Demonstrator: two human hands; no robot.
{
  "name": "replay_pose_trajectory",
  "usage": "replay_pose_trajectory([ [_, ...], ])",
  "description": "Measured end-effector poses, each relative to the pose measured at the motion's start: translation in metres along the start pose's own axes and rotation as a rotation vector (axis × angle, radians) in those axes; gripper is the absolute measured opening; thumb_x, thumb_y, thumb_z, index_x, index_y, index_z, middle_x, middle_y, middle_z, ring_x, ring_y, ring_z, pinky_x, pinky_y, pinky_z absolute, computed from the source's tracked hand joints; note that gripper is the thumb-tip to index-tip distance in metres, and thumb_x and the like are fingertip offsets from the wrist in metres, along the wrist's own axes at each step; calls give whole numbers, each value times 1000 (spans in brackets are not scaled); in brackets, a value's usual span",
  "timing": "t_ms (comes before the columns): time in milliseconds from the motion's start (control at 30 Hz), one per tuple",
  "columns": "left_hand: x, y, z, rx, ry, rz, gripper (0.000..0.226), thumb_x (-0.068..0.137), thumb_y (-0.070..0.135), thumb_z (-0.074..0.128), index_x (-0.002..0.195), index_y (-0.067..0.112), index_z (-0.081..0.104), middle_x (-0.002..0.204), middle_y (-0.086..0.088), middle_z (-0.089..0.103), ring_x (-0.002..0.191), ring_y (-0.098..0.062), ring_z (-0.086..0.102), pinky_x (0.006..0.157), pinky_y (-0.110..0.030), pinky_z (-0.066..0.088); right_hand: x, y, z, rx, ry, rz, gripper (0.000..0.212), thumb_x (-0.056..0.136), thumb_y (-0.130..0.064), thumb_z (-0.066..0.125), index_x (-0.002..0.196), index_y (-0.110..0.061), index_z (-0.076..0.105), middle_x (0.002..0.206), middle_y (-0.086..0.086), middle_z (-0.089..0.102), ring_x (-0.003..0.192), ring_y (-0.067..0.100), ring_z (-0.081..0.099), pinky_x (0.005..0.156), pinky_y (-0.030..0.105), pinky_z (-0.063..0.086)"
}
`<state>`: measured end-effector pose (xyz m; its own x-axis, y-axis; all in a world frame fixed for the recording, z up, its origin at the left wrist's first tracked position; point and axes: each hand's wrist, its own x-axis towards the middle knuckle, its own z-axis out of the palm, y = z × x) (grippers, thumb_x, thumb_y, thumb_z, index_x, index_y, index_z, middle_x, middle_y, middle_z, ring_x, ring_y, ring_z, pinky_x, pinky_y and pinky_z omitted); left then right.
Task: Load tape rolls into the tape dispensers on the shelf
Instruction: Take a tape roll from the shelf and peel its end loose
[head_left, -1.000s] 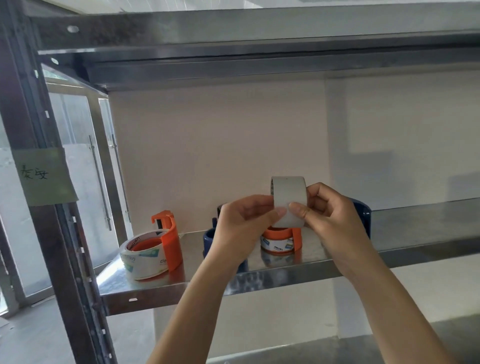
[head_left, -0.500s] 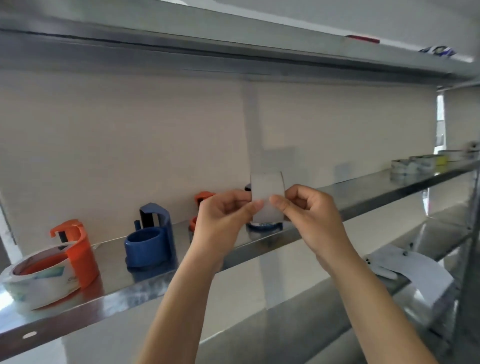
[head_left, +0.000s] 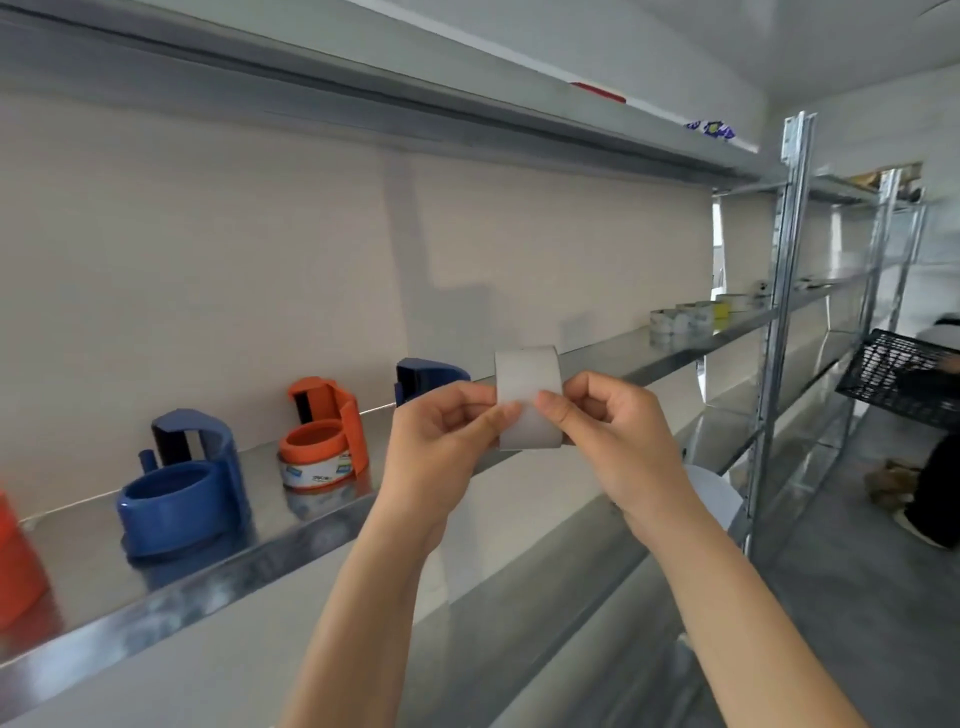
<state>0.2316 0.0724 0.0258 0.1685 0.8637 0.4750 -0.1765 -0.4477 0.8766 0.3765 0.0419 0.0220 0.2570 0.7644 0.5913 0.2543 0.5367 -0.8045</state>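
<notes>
Two grips, left hand (head_left: 441, 434) and right hand (head_left: 615, 431), pinch one white tape roll (head_left: 527, 382) in front of the shelf (head_left: 208, 582).

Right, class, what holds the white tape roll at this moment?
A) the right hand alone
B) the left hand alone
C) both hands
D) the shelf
C: the left hand and the right hand both pinch the white tape roll, held up in front of the shelf.

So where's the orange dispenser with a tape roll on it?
The orange dispenser stands on the shelf, left of centre in the head view, between the empty blue dispenser and a second blue dispenser by the left hand.
</notes>
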Motion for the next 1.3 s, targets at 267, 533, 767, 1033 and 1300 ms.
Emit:
replay_pose_trajectory([
  [267, 0, -9, -2, -22, -54, 31, 8, 84, 6, 66, 88, 0, 69, 84, -12, 72, 77, -18, 66, 72, -28, 55, -14, 4, 7, 10, 93, 18, 22, 83, -24, 69, 79, -2, 63, 72, 19, 64, 66, 17, 56, 67, 38, 49],
  [533, 11, -23, 35, -71, -100, 7, 6, 80, 7, 70, 86, 7, 72, 83, -11, 74, 79, -21, 68, 84, -42, 54, -13, 21, -29, -18, 158, 57, 12, 87, -18, 66, 84, -6, 65, 82, 20, 68, 74, 27, 62, 81, 49, 52],
  [767, 38, -48, 101, -123, -171, -3, 17, 80, 7, 70, 93, -4, 67, 90, -24, 70, 78, -25, 64, 79, -46, 53, 5, 43, -87, -34, 238, 64, 16, 86, -17, 66, 79, -3, 62, 63, 3, 59, 63, 12, 53, 66, 33, 45],
  [1033, 79, -78, 207, -219, -240, -7, 3, 82, 4, 67, 80, 6, 66, 72, -6, 67, 69, -17, 61, 68, -31, 51, 50, 75, -183, -130, 281, 2, 17, 86, -13, 65, 79, 2, 60, 69, 11, 58, 65, 15, 52, 62, 22, 44],
  [1300, 124, -106, 321, -298, -284, -20, 13, 80, 1, 69, 75, 12, 64, 63, 3, 66, 61, -10, 63, 62, -22, 53, 98, 114, -286, -149, 343, 18, 16, 85, -17, 67, 77, -4, 63, 74, 21, 62, 68, 21, 57, 73, 44, 51],
])
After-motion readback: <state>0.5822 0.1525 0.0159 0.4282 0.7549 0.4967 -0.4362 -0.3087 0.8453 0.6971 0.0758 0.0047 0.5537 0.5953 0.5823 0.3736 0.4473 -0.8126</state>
